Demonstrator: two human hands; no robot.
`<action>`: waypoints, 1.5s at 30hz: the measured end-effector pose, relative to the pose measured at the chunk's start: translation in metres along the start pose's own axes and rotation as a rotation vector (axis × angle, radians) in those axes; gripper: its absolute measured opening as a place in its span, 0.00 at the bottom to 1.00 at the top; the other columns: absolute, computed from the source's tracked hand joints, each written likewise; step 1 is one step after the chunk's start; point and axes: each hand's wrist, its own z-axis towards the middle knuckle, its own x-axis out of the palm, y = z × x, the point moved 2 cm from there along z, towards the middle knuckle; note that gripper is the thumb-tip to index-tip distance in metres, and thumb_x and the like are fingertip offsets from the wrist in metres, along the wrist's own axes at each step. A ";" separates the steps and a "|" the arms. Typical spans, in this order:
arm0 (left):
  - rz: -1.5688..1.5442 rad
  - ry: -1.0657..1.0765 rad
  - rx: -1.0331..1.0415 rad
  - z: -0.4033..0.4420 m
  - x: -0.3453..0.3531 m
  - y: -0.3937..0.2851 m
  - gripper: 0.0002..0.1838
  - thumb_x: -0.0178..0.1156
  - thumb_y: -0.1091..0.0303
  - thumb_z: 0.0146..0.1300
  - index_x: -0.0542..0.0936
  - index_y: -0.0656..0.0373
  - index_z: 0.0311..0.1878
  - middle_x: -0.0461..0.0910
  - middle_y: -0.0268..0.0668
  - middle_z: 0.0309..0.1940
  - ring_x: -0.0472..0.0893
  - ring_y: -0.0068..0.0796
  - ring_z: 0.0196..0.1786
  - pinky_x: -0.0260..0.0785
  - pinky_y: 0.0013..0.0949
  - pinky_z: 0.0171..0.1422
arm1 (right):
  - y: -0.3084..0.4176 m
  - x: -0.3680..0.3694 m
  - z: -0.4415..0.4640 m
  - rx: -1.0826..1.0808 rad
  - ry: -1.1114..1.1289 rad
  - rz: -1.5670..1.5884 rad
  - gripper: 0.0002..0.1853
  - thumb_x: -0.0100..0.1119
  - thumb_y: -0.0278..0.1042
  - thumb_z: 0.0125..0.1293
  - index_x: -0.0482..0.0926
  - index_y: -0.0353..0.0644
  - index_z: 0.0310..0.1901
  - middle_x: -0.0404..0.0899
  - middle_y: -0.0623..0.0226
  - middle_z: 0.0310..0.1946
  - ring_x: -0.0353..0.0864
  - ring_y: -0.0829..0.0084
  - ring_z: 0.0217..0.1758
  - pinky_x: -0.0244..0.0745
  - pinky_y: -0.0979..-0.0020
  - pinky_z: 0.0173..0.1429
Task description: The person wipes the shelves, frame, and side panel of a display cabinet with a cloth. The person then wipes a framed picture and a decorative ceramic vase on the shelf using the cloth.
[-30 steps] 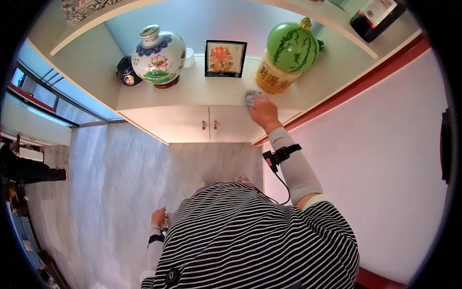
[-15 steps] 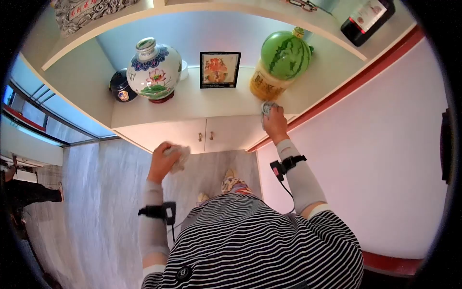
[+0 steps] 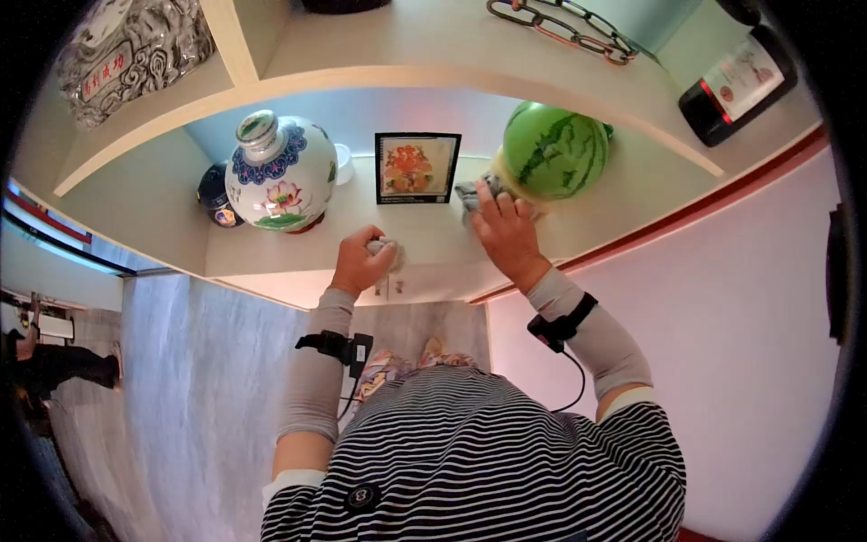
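My left hand [image 3: 359, 260] is closed around a crumpled grey-white cloth [image 3: 386, 250], just above the front edge of the shelf [image 3: 298, 253]. With fingers stretched over it, my right hand [image 3: 508, 233] presses a grey cloth [image 3: 470, 193] near the yellowish jar under the green watermelon-shaped piece [image 3: 555, 149]. My right hand hides most of that jar. Close to its fingertips stands a black-framed flower picture [image 3: 416, 169]. Left of the picture is a round white porcelain vase [image 3: 283, 176] with a lotus design and a blue-patterned neck.
A dark blue jar [image 3: 218, 194] sits behind the vase on the left. On the upper shelf are a grey carved ornament [image 3: 135, 59], a metal chain [image 3: 569, 32] and a dark bottle [image 3: 739, 86]. A white wall [image 3: 686, 343] rises at my right. Another person's leg [image 3: 77, 361] shows far left.
My left hand has risen with its cloth to the shelf edge. My right hand has moved its cloth further in and left, toward the picture. My view has shifted closer to the shelf.
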 end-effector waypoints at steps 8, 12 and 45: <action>-0.132 0.111 -0.012 0.005 -0.003 0.013 0.16 0.67 0.59 0.54 0.80 0.64 0.36 0.80 0.44 0.25 0.80 0.31 0.29 0.74 0.34 0.38 | 0.030 0.062 -0.026 0.083 0.141 -0.122 0.08 0.58 0.32 0.56 0.82 0.41 0.36 0.78 0.56 0.53 0.73 0.61 0.44 0.68 0.62 0.44; -0.128 0.167 0.007 0.005 -0.007 0.012 0.16 0.67 0.60 0.54 0.80 0.65 0.36 0.80 0.45 0.25 0.80 0.32 0.29 0.74 0.35 0.38 | 0.025 0.039 0.009 0.167 0.125 -0.163 0.06 0.57 0.31 0.56 0.81 0.42 0.33 0.78 0.57 0.51 0.75 0.63 0.44 0.69 0.63 0.46; 0.244 -0.016 -0.253 0.077 0.004 0.026 0.15 0.57 0.61 0.60 0.83 0.54 0.47 0.82 0.48 0.42 0.81 0.51 0.47 0.73 0.48 0.52 | 0.068 0.053 0.130 0.443 -0.029 0.287 0.10 0.60 0.32 0.57 0.77 0.45 0.41 0.73 0.53 0.42 0.82 0.54 0.39 0.80 0.58 0.39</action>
